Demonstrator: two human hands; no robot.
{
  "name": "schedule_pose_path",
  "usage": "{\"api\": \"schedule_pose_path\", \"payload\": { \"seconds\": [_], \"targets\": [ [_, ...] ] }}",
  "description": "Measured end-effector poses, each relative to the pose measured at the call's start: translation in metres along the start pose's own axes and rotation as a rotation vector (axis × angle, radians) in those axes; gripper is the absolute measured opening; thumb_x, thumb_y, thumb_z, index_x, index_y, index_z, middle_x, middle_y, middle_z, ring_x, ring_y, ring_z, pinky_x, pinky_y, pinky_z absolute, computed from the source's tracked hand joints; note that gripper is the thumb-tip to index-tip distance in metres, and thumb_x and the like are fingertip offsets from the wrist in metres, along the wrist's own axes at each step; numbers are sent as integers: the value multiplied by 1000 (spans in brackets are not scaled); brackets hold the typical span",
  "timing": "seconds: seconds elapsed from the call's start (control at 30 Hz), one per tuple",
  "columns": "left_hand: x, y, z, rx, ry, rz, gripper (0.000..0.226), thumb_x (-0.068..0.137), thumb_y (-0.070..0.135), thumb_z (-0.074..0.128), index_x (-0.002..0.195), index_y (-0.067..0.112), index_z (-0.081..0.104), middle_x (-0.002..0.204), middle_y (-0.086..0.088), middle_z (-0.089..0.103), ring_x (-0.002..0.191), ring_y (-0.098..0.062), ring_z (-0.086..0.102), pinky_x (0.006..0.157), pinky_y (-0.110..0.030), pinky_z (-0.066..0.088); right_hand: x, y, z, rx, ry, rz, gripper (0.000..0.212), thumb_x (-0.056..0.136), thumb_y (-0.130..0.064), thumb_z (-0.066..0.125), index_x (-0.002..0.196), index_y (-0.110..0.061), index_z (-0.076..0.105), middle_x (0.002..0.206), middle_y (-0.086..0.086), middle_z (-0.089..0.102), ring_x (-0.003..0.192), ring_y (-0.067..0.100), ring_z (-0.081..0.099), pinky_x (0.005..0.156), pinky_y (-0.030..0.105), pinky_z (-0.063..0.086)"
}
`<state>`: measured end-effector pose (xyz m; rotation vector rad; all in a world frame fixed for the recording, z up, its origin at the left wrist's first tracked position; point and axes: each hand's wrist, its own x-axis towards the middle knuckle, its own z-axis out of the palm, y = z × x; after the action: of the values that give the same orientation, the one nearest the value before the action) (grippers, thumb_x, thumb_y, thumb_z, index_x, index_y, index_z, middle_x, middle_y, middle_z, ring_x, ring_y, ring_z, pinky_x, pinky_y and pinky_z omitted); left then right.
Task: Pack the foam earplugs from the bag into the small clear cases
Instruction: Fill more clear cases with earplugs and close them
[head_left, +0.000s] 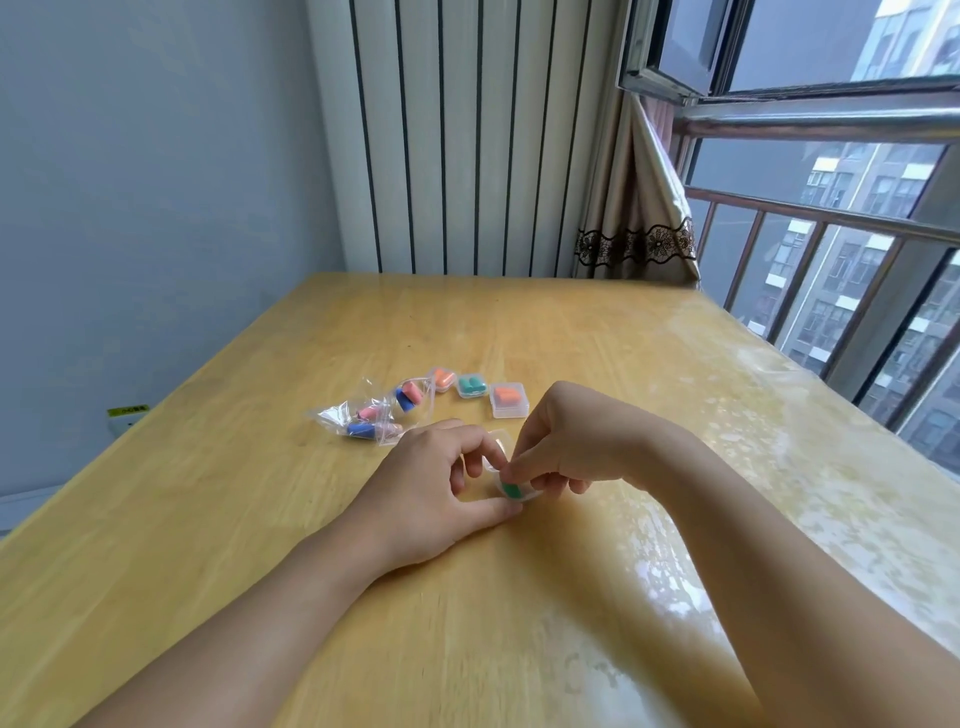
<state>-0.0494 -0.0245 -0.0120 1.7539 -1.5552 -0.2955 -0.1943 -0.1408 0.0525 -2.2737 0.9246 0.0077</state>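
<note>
I hold an open clear case (511, 486) low over the counter (597, 332), my left hand (441, 483) curled round its side, my right hand (561, 441) pinching the green earplug (511, 489) into it. Best to seat the plug flat before closing the lid. Beyond, three filled cases (470, 387); the bag (371, 418) holds blue and pink plugs.
</note>
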Motion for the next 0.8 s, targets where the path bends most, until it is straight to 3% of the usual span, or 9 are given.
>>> {"api": "schedule_pose_path", "payload": {
  "seconds": [0.07,0.17,0.27,0.33,0.5,0.63,0.8],
  "targets": [
    [0,-1,0,19,-7,-2,31,68,45,87,92,36,70,83,12,57,71,-11,53,68,-26,51,0,0,-6,-18,60,-33,27,83,-33,81,75,-7,79,61,5,69,50,14,53,48,20,43],
    [-2,-2,0,21,-15,-5,34,67,50,87,93,40,68,83,13,56,69,-6,51,68,-24,50,1,4,-19,-43,151,-53,36,88,-37,78,57,-22,68,46,-9,51,41,8,41,43,17,34],
    [-2,0,1,27,-3,-12,35,65,59,82,93,42,68,83,12,56,70,-6,50,70,-28,51,-3,9,-22,-80,24,-50,15,96,-29,68,87,-25,80,64,-4,57,55,13,44,55,20,40],
    [-1,2,2,38,3,-24,33,68,62,79,91,41,70,83,12,56,70,-5,50,70,-29,51,-2,13,-20,-54,-42,-79,20,97,-19,63,101,-26,81,74,1,61,65,17,48,64,27,43],
    [-1,0,2,63,-10,-31,33,68,64,76,91,42,69,89,14,57,76,-7,55,75,-33,54,0,17,-21,78,-101,-114,13,93,-7,66,96,-14,77,78,4,68,69,13,57,65,26,48],
    [0,-2,1,47,-20,-46,39,63,74,71,89,45,68,95,17,59,81,-7,56,76,-27,52,4,20,-16,162,-130,-131,6,91,-3,69,96,-5,72,77,6,69,70,17,60,66,26,50],
    [0,0,0,54,-36,-69,29,70,60,79,91,43,69,94,19,59,82,-3,54,72,-22,43,6,20,-12,111,-160,-122,11,90,-8,71,92,-14,80,81,7,74,71,16,60,74,30,52]
  ]
}}
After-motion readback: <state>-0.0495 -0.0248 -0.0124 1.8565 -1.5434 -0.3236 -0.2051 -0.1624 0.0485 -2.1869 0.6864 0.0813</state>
